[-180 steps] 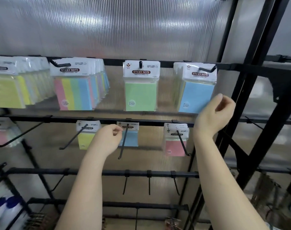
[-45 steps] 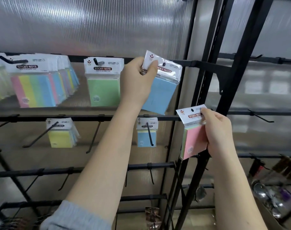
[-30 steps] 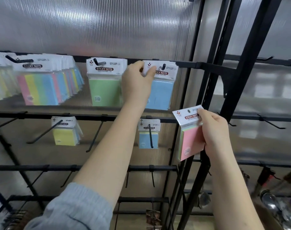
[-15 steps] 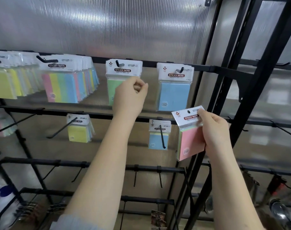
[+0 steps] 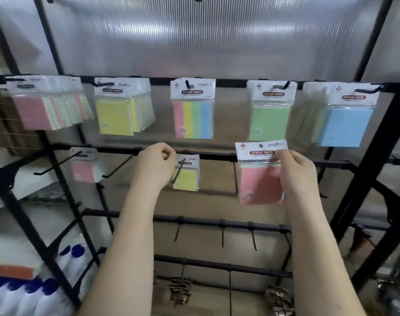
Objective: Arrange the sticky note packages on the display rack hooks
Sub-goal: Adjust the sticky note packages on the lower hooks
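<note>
Pink paper shows through the clear wrap of the packet [image 5: 259,179] nearest the camera, which is pinched at its right edge and white header by the right hand [image 5: 297,176], thumb on the front. It is held in the air in front of the middle bar [image 5: 217,156], with its hanging hole above the bar and on no hook. The left hand [image 5: 154,166] is loosely curled and holds nothing, just left of a yellow packet [image 5: 186,173] hanging on a middle-row hook. A little farther, a bare hook [image 5: 235,176] is partly hidden behind the pink packet. If the small hole is brought up off-line, the hook tip is likely to be missed or the thin header torn; with a grip at one edge only, the packet may twist or slip. Farthest off, the top row holds full hooks, and the green packet [image 5: 270,110] just above could be knocked if the hand is raised carelessly.
</note>
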A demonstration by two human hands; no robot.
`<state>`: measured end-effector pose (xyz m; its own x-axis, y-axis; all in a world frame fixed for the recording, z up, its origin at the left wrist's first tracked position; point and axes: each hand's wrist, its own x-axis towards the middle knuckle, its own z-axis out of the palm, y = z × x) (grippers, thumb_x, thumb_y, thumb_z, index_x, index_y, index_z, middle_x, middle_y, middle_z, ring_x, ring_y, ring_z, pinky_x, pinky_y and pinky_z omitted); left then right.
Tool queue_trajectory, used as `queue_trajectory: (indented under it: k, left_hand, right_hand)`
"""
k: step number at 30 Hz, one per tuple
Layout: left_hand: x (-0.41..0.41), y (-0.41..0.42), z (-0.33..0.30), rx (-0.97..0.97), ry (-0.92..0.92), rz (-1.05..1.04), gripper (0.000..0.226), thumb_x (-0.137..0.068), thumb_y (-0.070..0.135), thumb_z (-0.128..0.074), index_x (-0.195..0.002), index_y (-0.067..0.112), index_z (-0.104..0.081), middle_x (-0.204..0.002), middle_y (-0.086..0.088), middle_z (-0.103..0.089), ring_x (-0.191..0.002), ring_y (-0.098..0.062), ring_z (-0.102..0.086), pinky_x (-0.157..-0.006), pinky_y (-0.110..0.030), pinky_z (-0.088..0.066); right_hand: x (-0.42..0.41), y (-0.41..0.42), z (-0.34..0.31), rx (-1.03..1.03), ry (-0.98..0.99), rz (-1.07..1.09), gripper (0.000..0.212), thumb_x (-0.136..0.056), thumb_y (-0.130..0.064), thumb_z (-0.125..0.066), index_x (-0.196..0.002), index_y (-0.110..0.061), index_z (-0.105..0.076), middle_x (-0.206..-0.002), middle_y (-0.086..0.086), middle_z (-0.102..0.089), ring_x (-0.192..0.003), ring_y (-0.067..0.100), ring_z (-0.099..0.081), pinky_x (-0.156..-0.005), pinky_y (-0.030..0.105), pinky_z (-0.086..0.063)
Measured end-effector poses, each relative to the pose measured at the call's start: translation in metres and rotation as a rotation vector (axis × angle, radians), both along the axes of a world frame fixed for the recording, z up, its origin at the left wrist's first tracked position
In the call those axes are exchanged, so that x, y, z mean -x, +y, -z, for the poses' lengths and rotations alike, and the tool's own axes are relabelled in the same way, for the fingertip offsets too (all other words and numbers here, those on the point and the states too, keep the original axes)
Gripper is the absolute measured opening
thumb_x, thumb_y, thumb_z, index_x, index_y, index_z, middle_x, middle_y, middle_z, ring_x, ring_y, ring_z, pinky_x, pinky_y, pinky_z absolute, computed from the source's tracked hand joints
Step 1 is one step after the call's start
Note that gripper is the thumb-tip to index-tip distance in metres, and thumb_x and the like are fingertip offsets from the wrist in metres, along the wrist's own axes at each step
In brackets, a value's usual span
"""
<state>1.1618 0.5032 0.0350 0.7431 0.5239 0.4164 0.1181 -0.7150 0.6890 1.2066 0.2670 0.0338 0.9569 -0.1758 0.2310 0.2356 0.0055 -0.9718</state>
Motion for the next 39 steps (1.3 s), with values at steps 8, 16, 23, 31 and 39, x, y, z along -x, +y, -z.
queue_trajectory:
  k: [8, 16, 23, 31, 39]
  left_hand:
    - [0.07, 0.131, 0.013, -0.01, 0.213, -0.112, 0.025, -0.097, 0.01, -0.034, -0.1, 0.018, -0.057, -0.108, 0.0, -0.061, -0.083, -0.018, -0.052, -0.062, -0.027, -0.037]
    - [0.13, 0.206, 0.028, 0.066, 0.227, -0.273, 0.032, -0.095, 0.008, -0.035, -0.116, 0.019, -0.055, -0.113, -0.008, -0.058, -0.091, -0.024, -0.054, -0.075, -0.035, -0.045]
    - [0.157, 0.259, 0.046, 0.115, 0.186, -0.367, 0.023, -0.096, 0.011, -0.04, -0.11, 0.017, -0.058, -0.099, 0.0, -0.053, -0.086, -0.017, -0.05, -0.072, -0.03, -0.041]
    - [0.142, 0.318, 0.058, 0.167, 0.171, -0.338, 0.016, -0.096, 0.018, -0.045, -0.104, 0.019, -0.059, -0.097, 0.002, -0.056, -0.087, -0.015, -0.048, -0.075, -0.028, -0.036]
    - [0.092, 0.371, 0.054, 0.204, 0.203, -0.293, 0.022, -0.098, 0.026, -0.043, -0.114, 0.021, -0.058, -0.116, -0.005, -0.06, -0.093, -0.018, -0.052, -0.079, -0.028, -0.038]
  right_hand:
    - [0.058, 0.118, 0.007, 0.011, -0.01, -0.122, 0.029, -0.09, -0.025, -0.054, -0.064, -0.022, -0.065, -0.055, -0.015, -0.059, -0.054, 0.006, -0.046, -0.058, 0.027, -0.036]
    - [0.091, 0.199, -0.002, 0.006, -0.096, -0.223, 0.021, -0.091, -0.031, -0.06, -0.073, -0.026, -0.069, -0.06, -0.021, -0.066, -0.049, -0.006, -0.054, -0.045, 0.011, -0.04]
    - [0.094, 0.265, -0.01, 0.03, -0.166, -0.258, 0.016, -0.085, -0.031, -0.069, -0.071, -0.023, -0.069, -0.054, -0.015, -0.06, -0.046, -0.004, -0.045, -0.043, 0.008, -0.035]
    - [0.08, 0.353, -0.03, 0.1, -0.351, -0.301, 0.018, -0.09, -0.031, -0.061, -0.077, -0.021, -0.064, -0.068, 0.0, -0.064, -0.058, 0.004, -0.048, -0.055, 0.021, -0.041]
    - [0.057, 0.429, -0.06, 0.117, -0.558, -0.312, 0.013, -0.091, -0.024, -0.062, -0.079, -0.024, -0.059, -0.064, -0.017, -0.056, -0.058, -0.008, -0.05, -0.055, 0.009, -0.037]
